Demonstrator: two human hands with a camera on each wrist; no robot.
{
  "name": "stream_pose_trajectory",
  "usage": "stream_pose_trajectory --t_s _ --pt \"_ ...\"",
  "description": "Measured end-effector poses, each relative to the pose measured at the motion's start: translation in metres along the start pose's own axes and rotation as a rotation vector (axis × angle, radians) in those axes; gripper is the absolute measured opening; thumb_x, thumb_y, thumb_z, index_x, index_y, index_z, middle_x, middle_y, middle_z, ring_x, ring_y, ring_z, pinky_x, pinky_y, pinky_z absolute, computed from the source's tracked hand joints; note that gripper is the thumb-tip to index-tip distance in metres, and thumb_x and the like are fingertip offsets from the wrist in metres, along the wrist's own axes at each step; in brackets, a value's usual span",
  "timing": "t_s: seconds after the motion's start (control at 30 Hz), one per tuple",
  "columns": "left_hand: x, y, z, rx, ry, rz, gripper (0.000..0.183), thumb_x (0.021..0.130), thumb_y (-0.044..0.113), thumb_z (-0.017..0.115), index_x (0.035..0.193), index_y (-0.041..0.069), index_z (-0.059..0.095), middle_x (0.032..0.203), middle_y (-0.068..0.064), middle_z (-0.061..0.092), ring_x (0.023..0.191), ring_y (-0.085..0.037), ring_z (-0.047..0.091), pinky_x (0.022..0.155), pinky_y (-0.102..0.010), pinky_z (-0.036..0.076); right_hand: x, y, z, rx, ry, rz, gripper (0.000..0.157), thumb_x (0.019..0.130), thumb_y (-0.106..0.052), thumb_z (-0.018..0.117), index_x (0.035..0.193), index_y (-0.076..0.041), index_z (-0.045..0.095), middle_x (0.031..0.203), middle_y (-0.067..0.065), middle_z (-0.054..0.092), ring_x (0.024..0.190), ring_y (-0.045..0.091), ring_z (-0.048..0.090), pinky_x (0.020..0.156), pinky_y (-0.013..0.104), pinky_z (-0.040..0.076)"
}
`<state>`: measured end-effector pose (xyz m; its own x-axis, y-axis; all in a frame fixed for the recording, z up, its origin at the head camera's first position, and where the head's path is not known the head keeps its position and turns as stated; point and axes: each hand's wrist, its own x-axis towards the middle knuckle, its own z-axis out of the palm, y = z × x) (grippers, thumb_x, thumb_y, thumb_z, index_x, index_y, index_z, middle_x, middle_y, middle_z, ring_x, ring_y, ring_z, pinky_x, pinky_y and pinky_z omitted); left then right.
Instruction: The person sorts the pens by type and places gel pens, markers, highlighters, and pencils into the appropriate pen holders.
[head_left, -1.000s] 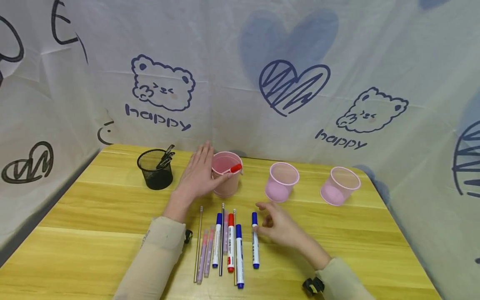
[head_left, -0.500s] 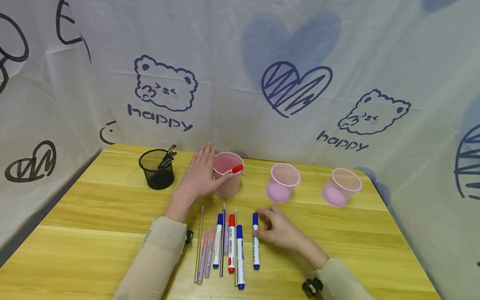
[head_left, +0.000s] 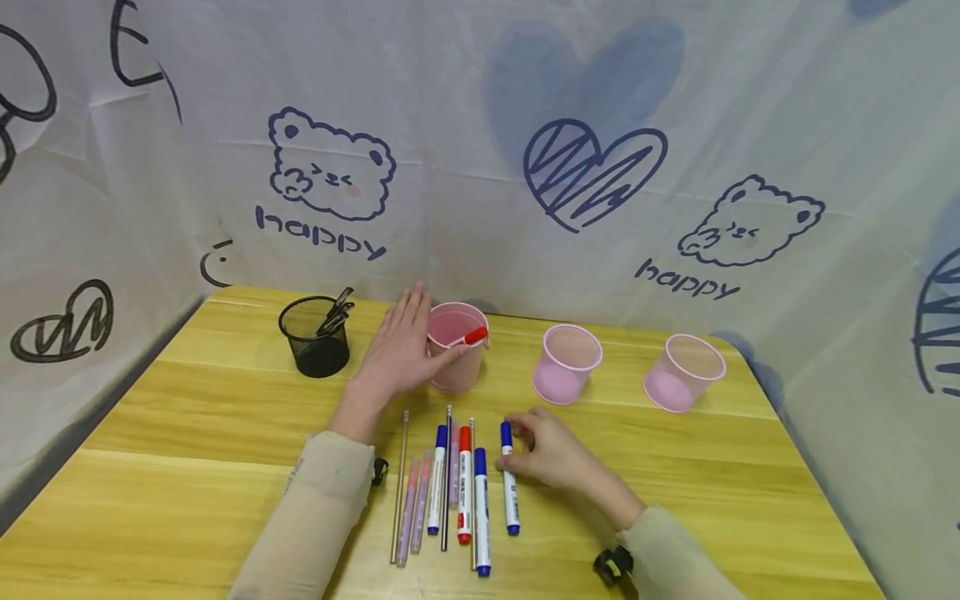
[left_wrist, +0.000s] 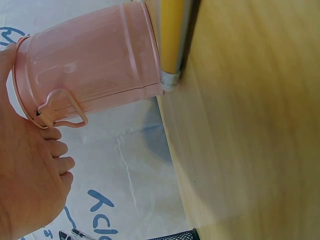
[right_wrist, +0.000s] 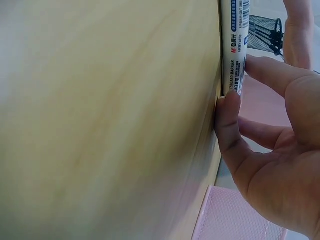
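My left hand point(head_left: 396, 354) rests against the left side of a pink metal bucket point(head_left: 459, 377), its fingers straight and its thumb across the front of the rim. A red-capped marker point(head_left: 476, 335) leans inside that bucket. In the left wrist view the bucket's small handle point(left_wrist: 75, 111) hangs beside the hand. My right hand point(head_left: 557, 450) pinches a blue-capped whiteboard marker point(head_left: 511, 500) between thumb and fingers near the cap end. The right wrist view shows that marker's printed barrel point(right_wrist: 236, 45) on or very close to the tabletop.
Left of the held marker lie several pencils, pink pens point(head_left: 407, 521) and whiteboard markers point(head_left: 465, 492). Two pink mesh cups point(head_left: 561, 383) point(head_left: 672, 392) stand at the back right. A black mesh cup point(head_left: 321, 354) with black pens stands at the back left.
My right hand has closed its fingers on the blue-capped marker, and the marker's cap end has shifted slightly left. The left hand stays at the pink bucket.
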<state>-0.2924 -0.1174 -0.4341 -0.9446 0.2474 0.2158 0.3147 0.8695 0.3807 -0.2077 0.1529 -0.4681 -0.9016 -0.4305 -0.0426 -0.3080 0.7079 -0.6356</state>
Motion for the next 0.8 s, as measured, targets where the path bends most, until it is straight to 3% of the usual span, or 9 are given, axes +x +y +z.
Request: stream_pose_trajectory --t_s 0.27,0.6,0.8 --pt "0.001 0.001 0.000 -0.004 0.005 0.005 0.113 0.094 0.078 0.049 0.166 0.002 0.008 0.175 -0.016 0.001 0.161 -0.032 -0.002 0.131 -0.050 0.009 0.009 -0.003 0.001 -0.012 -0.005 0.019 0.066 0.078 -0.022 0.092 0.133 0.003 0.066 0.103 0.004 0.062 0.089 0.016 0.055 0.075 0.031 0.052" --pt "0.000 0.002 -0.001 -0.016 0.001 0.002 0.114 0.093 0.079 0.049 0.166 0.002 0.007 0.175 -0.014 -0.001 0.161 -0.031 -0.004 0.131 -0.047 0.005 0.013 -0.007 0.003 0.014 -0.013 0.030 0.057 0.074 -0.014 0.092 0.124 -0.001 0.069 0.102 0.005 0.061 0.090 0.017 0.055 0.075 0.031 0.051" --pt "-0.002 0.002 -0.002 -0.014 0.000 0.004 0.114 0.093 0.078 0.051 0.166 0.002 0.008 0.175 -0.015 -0.001 0.161 -0.031 -0.003 0.131 -0.048 0.006 0.012 -0.005 0.003 0.096 -0.022 0.040 0.058 0.076 -0.010 0.091 0.128 0.000 0.066 0.105 0.007 0.061 0.082 0.016 0.058 0.060 0.027 0.055"
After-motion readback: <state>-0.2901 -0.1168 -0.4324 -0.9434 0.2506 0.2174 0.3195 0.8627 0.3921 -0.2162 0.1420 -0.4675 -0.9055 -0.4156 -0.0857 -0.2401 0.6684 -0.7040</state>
